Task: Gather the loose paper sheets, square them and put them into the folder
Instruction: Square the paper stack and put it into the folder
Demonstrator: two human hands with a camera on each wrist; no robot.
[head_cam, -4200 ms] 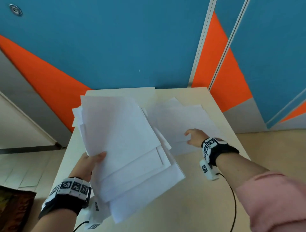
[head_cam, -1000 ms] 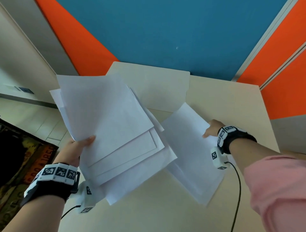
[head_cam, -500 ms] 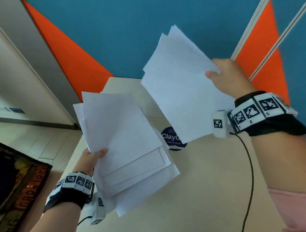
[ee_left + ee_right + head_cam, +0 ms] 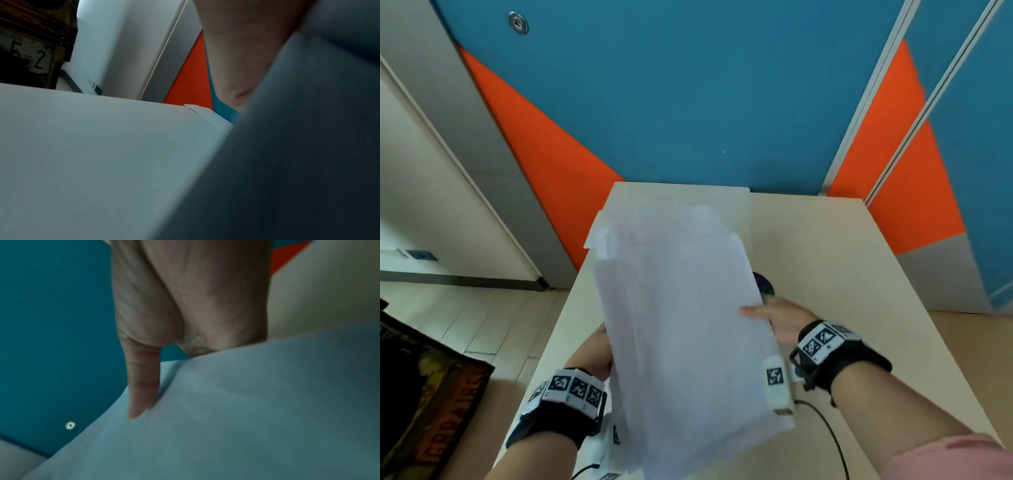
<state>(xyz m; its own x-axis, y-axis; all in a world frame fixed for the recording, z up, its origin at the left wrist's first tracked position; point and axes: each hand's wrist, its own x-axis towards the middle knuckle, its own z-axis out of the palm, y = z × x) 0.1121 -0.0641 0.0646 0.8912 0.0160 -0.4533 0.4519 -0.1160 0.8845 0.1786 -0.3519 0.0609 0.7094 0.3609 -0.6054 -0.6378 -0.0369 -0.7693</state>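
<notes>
A stack of white paper sheets (image 4: 685, 329) hangs tilted above the table, blurred, its top corners fanned out unevenly. My left hand (image 4: 594, 353) grips the stack's left edge, with its fingers hidden behind the paper. My right hand (image 4: 763, 313) pinches the right edge, thumb (image 4: 141, 386) flat on the top sheet (image 4: 226, 418). The cream folder (image 4: 681, 193) lies flat at the table's far end, partly covered by the sheets. In the left wrist view the paper (image 4: 298, 162) fills the right side, and a folder corner (image 4: 205, 112) shows on the table.
The beige table (image 4: 825, 274) stands against a blue and orange wall. A dark round sticker (image 4: 765, 284) shows on the table just beyond my right hand. A dark patterned object (image 4: 424, 394) lies on the floor to the left. A black cable (image 4: 825, 435) trails from my right wrist.
My right hand has lifted its sheets off the table and brought them down onto the stack in my left hand. Both hands now hold one stack.
</notes>
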